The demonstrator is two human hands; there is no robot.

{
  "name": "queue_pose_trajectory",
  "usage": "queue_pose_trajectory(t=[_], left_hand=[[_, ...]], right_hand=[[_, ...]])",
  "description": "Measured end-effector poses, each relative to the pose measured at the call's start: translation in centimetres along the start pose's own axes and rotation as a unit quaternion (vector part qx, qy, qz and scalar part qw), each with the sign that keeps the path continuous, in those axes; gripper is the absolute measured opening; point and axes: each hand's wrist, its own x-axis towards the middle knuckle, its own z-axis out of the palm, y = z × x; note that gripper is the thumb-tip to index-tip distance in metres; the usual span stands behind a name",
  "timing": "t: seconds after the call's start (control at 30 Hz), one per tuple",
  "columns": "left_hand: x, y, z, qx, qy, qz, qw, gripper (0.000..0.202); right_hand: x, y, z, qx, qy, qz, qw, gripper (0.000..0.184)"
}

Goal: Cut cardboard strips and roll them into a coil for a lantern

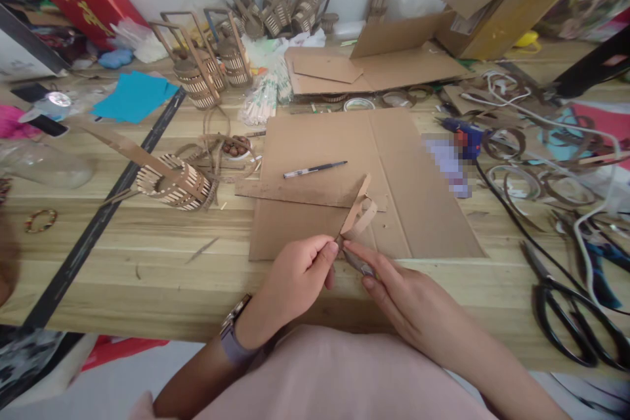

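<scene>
— Left hand (300, 275) first, from our head view: thumb and forefinger are pressed together, pinching the lower end of the cardboard strip (359, 213).

— And our right hand (398, 298)?

— Its fingers are drawn close about a small grey metal piece (361, 267), with the index tip touching that same end of the strip. We cannot tell what kind of tool it is.

— Where does the strip sit?

— Over the near edge of the cardboard sheet (418, 170), folded into a loop that rises away from us. We judge it is held up off the sheet so both hands can meet at its end.

— What lies around us?

— On the sheet beyond the strip is a pen (315, 169). A slatted basket (172, 182) lies tipped over on the table (147, 275) to our left. Scissors (571, 315) and a glue gun (465, 138) are to our right, probably kept within reach.
</scene>
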Motion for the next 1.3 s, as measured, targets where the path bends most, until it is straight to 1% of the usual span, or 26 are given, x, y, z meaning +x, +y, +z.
queue_pose_trajectory(t=[0.17, 0.3, 0.53, 0.83, 1.07, 1.17, 1.3], left_hand=[[-0.3, -0.1, 0.2, 0.018, 0.003, 0.009, 1.0, 0.043], [-0.4, -0.2, 0.4, 0.009, -0.004, 0.009, 1.0, 0.042], [-0.4, 0.0, 0.3, -0.015, -0.009, 0.002, 1.0, 0.043], [-0.6, 0.0, 0.4, 0.006, 0.001, 0.013, 1.0, 0.044], [-0.7, 0.3, 0.4, 0.012, 0.001, 0.01, 1.0, 0.042], [-0.7, 0.5, 0.5, 0.01, -0.002, 0.01, 1.0, 0.041], [-0.8, 0.6, 0.6, 0.0, -0.01, 0.021, 1.0, 0.04]], right_hand=[[0.0, 0.1, 0.1, -0.013, -0.005, 0.014, 1.0, 0.048], [0.0, 0.1, 0.0, -0.021, -0.017, 0.019, 0.999, 0.049], [-0.2, 0.0, -0.3, 0.01, -0.032, 0.022, 0.999, 0.051], [-0.5, 0.0, -0.9, 0.034, -0.064, 0.037, 0.997, 0.054], [-0.3, -0.2, -0.7, 0.02, -0.044, 0.031, 0.998, 0.051], [-0.3, -0.2, -0.5, 0.012, -0.025, 0.027, 0.999, 0.049], [-0.5, -0.3, -0.2, 0.014, -0.01, 0.037, 0.999, 0.047]])
